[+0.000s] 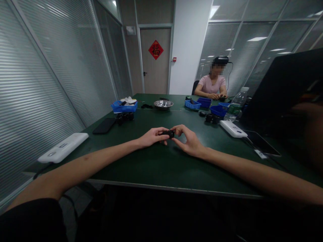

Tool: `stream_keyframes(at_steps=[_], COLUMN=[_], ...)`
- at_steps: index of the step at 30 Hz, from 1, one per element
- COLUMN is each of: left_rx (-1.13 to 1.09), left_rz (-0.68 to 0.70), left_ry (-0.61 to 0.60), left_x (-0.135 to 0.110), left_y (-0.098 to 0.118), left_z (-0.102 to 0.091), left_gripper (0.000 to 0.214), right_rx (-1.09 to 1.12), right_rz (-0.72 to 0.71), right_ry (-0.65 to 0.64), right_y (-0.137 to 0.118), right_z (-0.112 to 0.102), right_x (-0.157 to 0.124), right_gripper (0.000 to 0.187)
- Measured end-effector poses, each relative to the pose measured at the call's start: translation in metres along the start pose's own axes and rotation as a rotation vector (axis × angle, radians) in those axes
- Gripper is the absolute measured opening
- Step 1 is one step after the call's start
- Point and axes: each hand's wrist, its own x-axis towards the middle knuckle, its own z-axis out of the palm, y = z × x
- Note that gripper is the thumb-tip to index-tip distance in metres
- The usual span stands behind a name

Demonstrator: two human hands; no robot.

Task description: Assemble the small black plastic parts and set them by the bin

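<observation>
A small black cylindrical part (pixel 171 134) with a rounded end is held just above the green table (pixel 151 168), near its middle. My left hand (pixel 152 136) is closed around it from the left, thumb in front and fingers behind. From the other side my right hand (pixel 188 140) reaches in, its thumb and forefinger curved about the part's right end. The fingers hide much of the part, so its exact kind does not show. Beyond my left hand lies a cluster of black round parts (pixel 124 117); similar black parts (pixel 212 118) lie beyond my right hand.
At left are a white power bank (pixel 63 148), a black phone (pixel 104 125) and a blue basket (pixel 124 107). A metal bowl (pixel 163 105) stands farther back. Rightward are blue bins (pixel 193 103), a water bottle (pixel 236 104), another power bank (pixel 232 129) and a seated person (pixel 213 84).
</observation>
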Motion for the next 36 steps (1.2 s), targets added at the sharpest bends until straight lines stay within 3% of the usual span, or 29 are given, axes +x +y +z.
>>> stream_keyframes(at_steps=[14,22,27,36], left_rx=[0.001,-0.010,0.004,0.004], left_rz=[0.009,0.027,0.013,0.014], left_ry=[-0.024,-0.019,-0.006,-0.025], left_x=[-0.0004,0.0005,-0.0005,-0.0005], left_y=[0.0003,-0.0015,0.0012,-0.0013], left_z=[-0.0003,-0.0001,0.0004,-0.0017], left_gripper=[0.055,0.054,0.056,0.055], right_rx=[-0.046,-0.090,-0.090,-0.079], right_rz=[-0.069,0.009,0.071,0.011], right_ry=[-0.003,-0.025,-0.020,-0.023], right_y=[0.0018,0.0026,0.0032,0.0035], right_z=[0.0006,0.0015,0.0012,0.0019], right_x=[-0.0005,-0.0017,-0.0029,-0.0015], right_gripper=[0.020,0.041,0.038,0.037])
